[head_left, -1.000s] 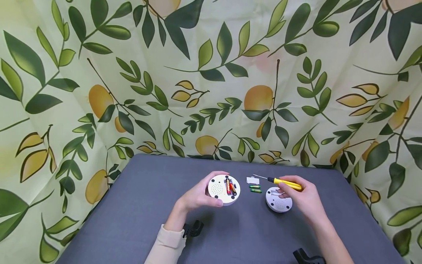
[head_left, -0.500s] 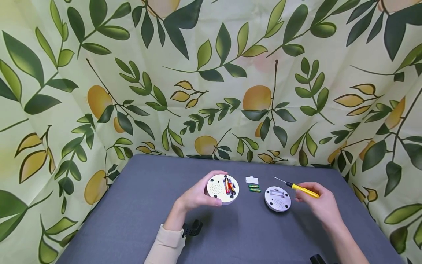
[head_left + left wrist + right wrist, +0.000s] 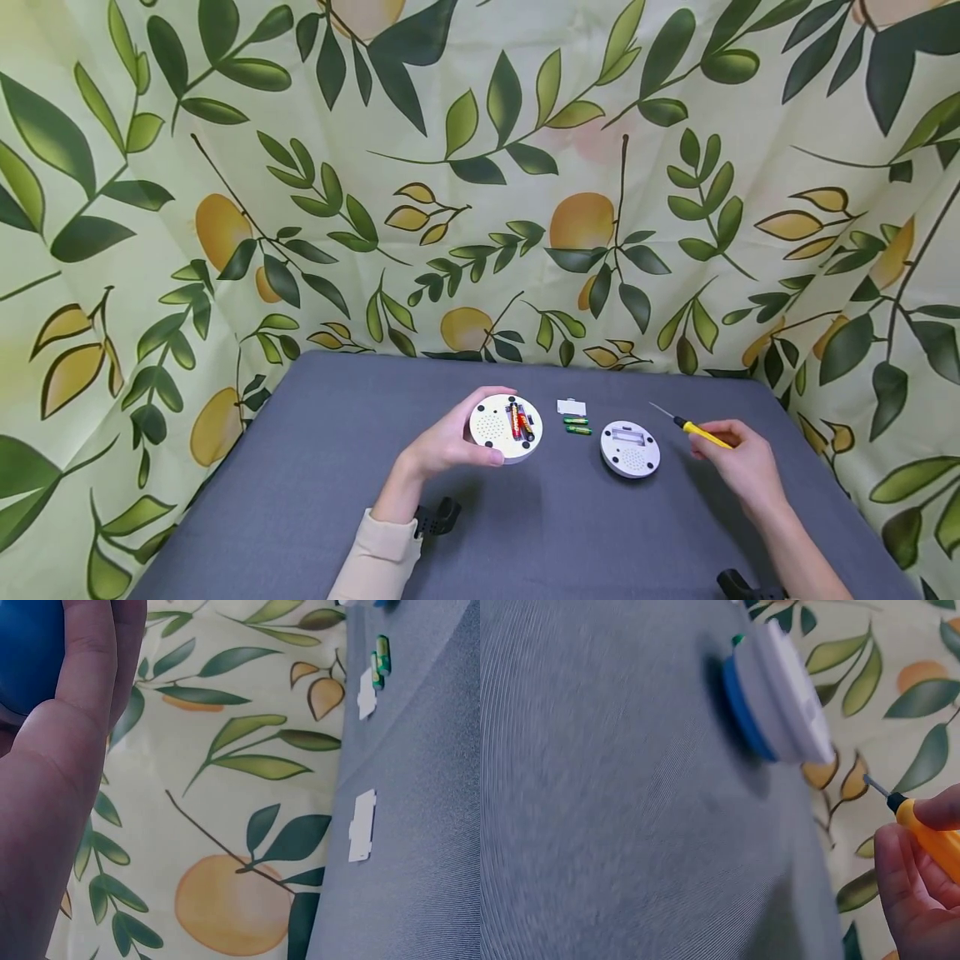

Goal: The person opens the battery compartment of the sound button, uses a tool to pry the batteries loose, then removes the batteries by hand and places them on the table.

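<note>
My left hand grips a round white device by its edge, its underside facing me. Its battery compartment is uncovered and holds red-and-black batteries; the left wrist view shows its blue side. My right hand holds a screwdriver by its yellow handle, the thin shaft pointing up and left. Between the hands, a second round device lies underside up on the table, its battery compartment without batteries. The right wrist view shows this device's blue lower part against the cloth.
Two green batteries lie in front of a white battery cover, left of the second device. The left wrist view shows another white cover. A grey cloth covers the table; a leaf-patterned curtain hangs behind.
The right hand has moved right with the screwdriver, away from over the second device, uncovering its battery compartment. The left hand holds its device in nearly the same place.
</note>
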